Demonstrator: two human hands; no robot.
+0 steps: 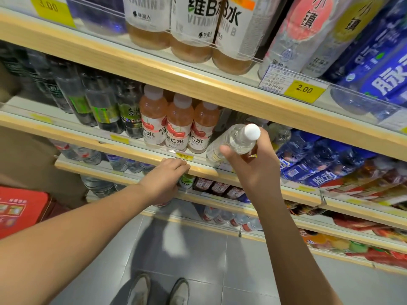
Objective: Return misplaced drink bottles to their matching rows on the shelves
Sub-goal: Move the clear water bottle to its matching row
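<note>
The right hand (253,164) held a clear bottle (237,139) with a white cap (252,131), its fingers clamped around the bottle's upper body just below the cap. The bottle was tilted, cap toward the camera, its base at the front edge of the middle shelf (132,148), just right of three orange drink bottles (178,124) with cherry labels standing in a row. To the right of the held bottle lay blue-labelled bottles (312,166).

The left hand (167,177) reached under the same wooden shelf edge, fingers curled together over the lip near a yellow price tag (184,156); whether it gripped anything on the shelf below could not be told. Dark bottles (99,102) with green labels filled the left of the middle shelf. On the shelf above stood white-labelled vitamin drink bottles (193,25). Two shoes (158,289) showed on the grey tiled floor (220,260).
</note>
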